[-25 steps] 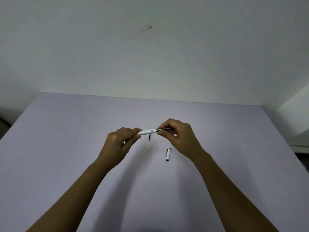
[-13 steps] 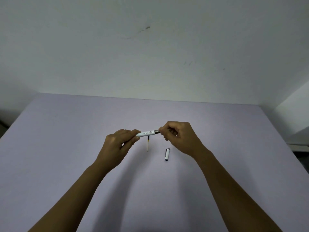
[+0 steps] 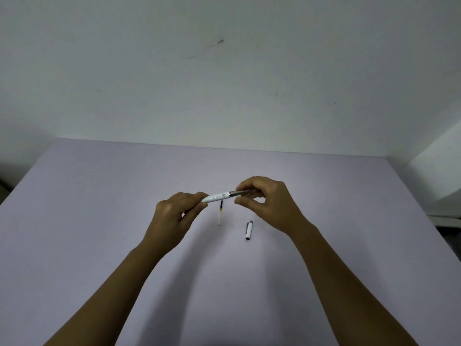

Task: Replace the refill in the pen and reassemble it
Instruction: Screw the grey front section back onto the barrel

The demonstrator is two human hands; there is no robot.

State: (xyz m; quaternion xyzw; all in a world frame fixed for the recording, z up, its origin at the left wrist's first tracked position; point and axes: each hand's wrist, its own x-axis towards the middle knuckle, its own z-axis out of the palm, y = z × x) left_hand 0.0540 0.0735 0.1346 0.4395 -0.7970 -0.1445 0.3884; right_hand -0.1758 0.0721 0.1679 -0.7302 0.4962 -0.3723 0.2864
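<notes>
The white pen barrel [image 3: 217,196] is being held nearly level above the lavender counter [image 3: 99,221]. The left hand [image 3: 174,216] is closing its fingertips on the barrel's left end, while the right hand [image 3: 269,203] is pinching the grey metal grip section [image 3: 240,193] at the right end. A loose refill [image 3: 220,213] is lying on the counter just beneath the barrel, and the pen cap [image 3: 249,230] is lying near it, to the right.

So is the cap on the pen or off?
Off. The cap lies alone on the table, apart from the pen both hands hold.
</notes>
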